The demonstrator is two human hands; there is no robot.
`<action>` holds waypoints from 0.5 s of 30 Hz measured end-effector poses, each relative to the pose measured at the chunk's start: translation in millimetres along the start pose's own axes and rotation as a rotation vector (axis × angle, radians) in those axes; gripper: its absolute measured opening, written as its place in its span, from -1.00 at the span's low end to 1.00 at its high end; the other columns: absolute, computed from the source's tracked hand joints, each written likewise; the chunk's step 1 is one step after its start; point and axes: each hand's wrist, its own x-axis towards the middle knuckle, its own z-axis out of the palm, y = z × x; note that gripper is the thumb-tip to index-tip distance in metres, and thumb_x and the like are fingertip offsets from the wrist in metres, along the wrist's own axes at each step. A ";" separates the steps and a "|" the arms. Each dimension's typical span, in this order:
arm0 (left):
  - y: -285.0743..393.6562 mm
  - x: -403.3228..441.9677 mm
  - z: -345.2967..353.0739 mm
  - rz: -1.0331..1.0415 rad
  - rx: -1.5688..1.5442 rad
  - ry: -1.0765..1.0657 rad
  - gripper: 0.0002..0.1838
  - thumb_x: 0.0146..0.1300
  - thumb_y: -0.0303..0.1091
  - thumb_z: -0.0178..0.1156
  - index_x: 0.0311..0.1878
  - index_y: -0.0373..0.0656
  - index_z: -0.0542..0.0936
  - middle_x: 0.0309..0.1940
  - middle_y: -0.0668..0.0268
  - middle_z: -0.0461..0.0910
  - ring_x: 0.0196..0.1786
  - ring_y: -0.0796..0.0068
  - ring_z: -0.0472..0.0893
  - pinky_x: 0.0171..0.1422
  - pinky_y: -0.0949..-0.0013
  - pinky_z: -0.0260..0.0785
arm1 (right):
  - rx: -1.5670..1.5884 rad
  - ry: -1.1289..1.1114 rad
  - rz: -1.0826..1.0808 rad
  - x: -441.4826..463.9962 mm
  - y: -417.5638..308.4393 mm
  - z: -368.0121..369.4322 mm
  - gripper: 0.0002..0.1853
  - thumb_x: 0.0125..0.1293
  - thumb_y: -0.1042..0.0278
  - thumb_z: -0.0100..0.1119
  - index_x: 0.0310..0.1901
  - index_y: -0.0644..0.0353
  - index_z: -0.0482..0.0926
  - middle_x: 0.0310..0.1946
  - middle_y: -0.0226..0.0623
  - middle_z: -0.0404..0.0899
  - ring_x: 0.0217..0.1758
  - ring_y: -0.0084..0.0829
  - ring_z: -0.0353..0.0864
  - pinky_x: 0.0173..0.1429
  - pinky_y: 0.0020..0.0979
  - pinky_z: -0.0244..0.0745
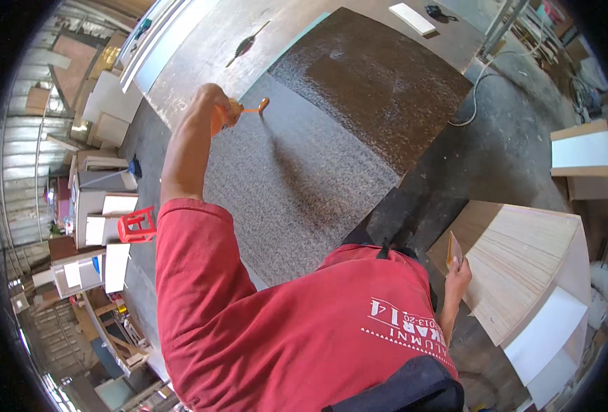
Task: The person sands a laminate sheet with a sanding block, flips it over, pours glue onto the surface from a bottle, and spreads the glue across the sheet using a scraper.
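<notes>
My left hand (213,99) is raised over the left side of a large flat sheet, its fingers wrapped round an orange container (227,115). An orange-amber strand (254,110) with a rounded end extends from the container; whether it is liquid or a spout I cannot tell. Beneath it, one half of the sheet is speckled grey (297,178), and the far right part is a wet-looking dark brown (379,82). Low at my right side, my right hand (458,276) grips a thin, flat amber-coloured spreader (453,248), held apart from the sheet.
A dark leaf-shaped tool (244,47) and a white strip (412,18) lie on the worktable (201,62). At my right stands a wooden cabinet (523,254). A red stool (136,225) is on the floor to my left. A pale hose (474,103) hangs by the table's right edge.
</notes>
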 end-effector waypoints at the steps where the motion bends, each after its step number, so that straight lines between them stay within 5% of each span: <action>1: -12.9 -11.1 10.3 -0.021 -0.006 -0.009 -0.42 -0.05 0.16 0.51 0.06 0.15 0.79 0.08 0.23 0.76 0.10 0.22 0.75 0.14 0.17 0.57 | 0.005 -0.011 -0.017 6.3 2.1 1.0 -0.66 0.51 0.31 0.11 0.10 0.43 0.62 -0.10 0.28 0.67 -0.03 0.17 0.70 0.07 -0.06 0.54; 4: -58.2 -52.9 50.2 -0.086 -0.022 -0.053 -0.43 -0.05 0.15 0.51 0.05 0.13 0.79 0.07 0.22 0.76 0.09 0.22 0.75 0.14 0.17 0.58 | 0.162 -0.092 0.029 27.0 -4.3 1.7 -0.64 0.53 0.28 0.15 0.14 0.41 0.62 -0.04 0.13 0.72 -0.05 -0.09 0.73 0.10 -0.16 0.56; 6: -86.6 -84.3 77.9 -0.134 -0.040 -0.079 -0.43 -0.04 0.14 0.51 0.05 0.12 0.80 0.06 0.22 0.77 0.08 0.22 0.75 0.13 0.17 0.58 | 0.730 -0.148 0.317 41.8 -22.9 -3.1 -0.63 0.54 0.26 0.20 0.18 0.39 0.60 0.06 -0.11 0.71 0.01 -0.35 0.68 0.16 -0.27 0.55; 7: -98.2 -101.4 91.0 -0.156 -0.052 -0.092 -0.44 -0.04 0.14 0.50 0.05 0.12 0.80 0.06 0.22 0.77 0.08 0.22 0.75 0.13 0.17 0.58 | 0.848 -0.184 0.290 47.1 -39.1 -9.1 -0.62 0.53 0.22 0.24 0.17 0.36 0.59 0.02 -0.29 0.68 -0.01 -0.47 0.66 0.13 -0.36 0.54; 15: -150.3 -215.5 173.8 -0.263 -0.258 -0.059 -0.46 -0.02 0.12 0.50 0.02 0.07 0.80 0.04 0.21 0.77 0.07 0.21 0.76 0.11 0.16 0.59 | 0.941 -0.529 0.111 108.0 -113.3 -16.2 -0.56 0.52 0.30 0.25 0.29 0.39 0.50 0.23 -0.22 0.61 0.28 -0.36 0.59 0.40 -0.29 0.46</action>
